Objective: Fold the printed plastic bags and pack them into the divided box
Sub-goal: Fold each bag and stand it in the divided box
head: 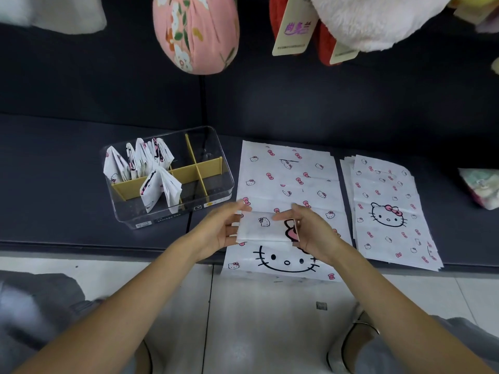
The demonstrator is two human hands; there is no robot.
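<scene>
A folded white bag point(263, 229) printed with cat faces and pink bows is held above the dark seat. My left hand point(220, 228) grips its left end and my right hand point(310, 230) pinches its right end. Under it lies a flat unfolded bag point(286, 182) with a big cat face near the seat's front edge. To the right sits a stack of flat bags point(388, 209). The clear divided box point(172, 176) with tan dividers stands at the left. It holds several folded bags point(140, 160) in its left compartments and one folded bag point(159, 190) at the front middle.
Plush toys and a pink floral cushion point(195, 31) hang over the dark sofa back, with paper tags point(295, 25). A pastel soft item point(483, 187) lies at the far right of the seat. Pale tiled floor point(256, 319) and my shoes are below.
</scene>
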